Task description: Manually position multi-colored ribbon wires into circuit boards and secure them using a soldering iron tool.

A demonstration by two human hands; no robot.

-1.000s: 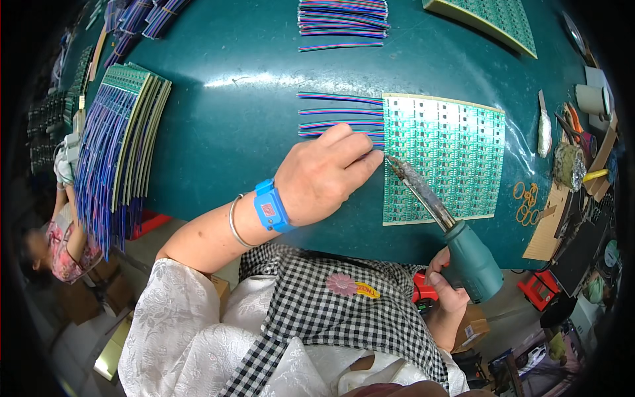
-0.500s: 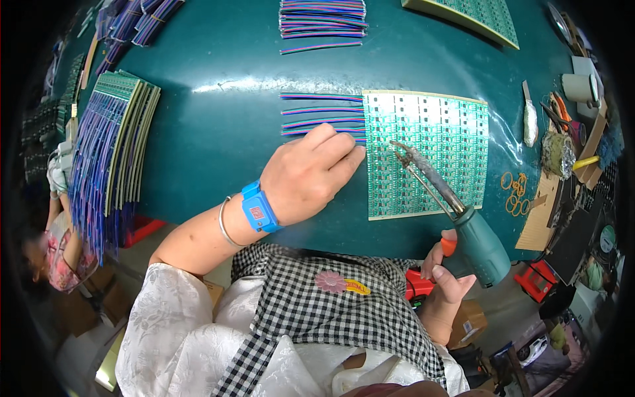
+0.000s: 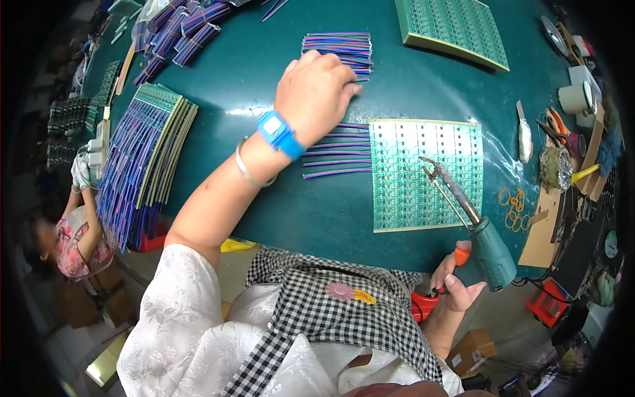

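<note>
Your left hand (image 3: 316,92) is at the ribbon-cable pile (image 3: 337,43), far-left of the circuit-board panel (image 3: 430,198); whether it pinches one, I cannot tell. Your right hand (image 3: 452,288) grips the soldering gun (image 3: 493,255) reaching over the panel; sagging could scorch it.

Close to the tabletop's (image 3: 264,208) front edge I see a circuit panel (image 3: 430,198), wires (image 3: 340,163) reaching out from its left side. Behind those, toward the far edge, lies a wire pile (image 3: 337,43); right of it, a panel stack (image 3: 453,30). Wired boards (image 3: 142,152) sit toward the near-left corner, wire bundles (image 3: 192,40) behind them. Rubber bands (image 3: 516,210) lie between panel and right edge.
</note>
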